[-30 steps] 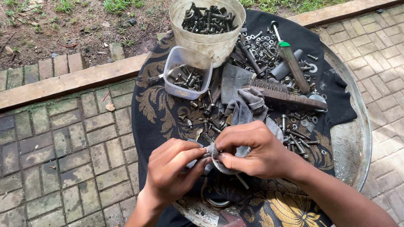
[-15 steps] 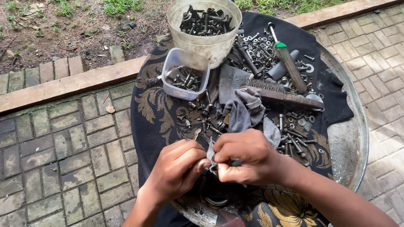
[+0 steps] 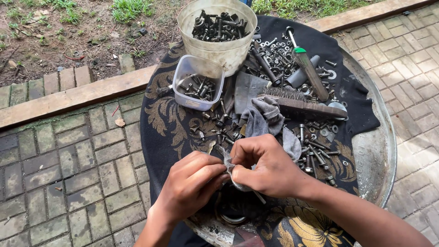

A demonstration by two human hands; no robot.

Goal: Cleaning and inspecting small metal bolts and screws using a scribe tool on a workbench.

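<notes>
Both hands, left hand [image 3: 194, 183] and right hand [image 3: 267, 167], pinch a grey rag [image 3: 270, 120] around a small part at lower centre; many loose bolts [image 3: 315, 146] remain, some already in a tub [image 3: 199, 82].

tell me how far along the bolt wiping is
Done, it seems: the bucket is well filled with bolts and the small tub holds some more. In hand: both hands, left and right, pinch the grey rag around something small and hidden. Left: many loose bolts and washers on the black cloth.
</notes>
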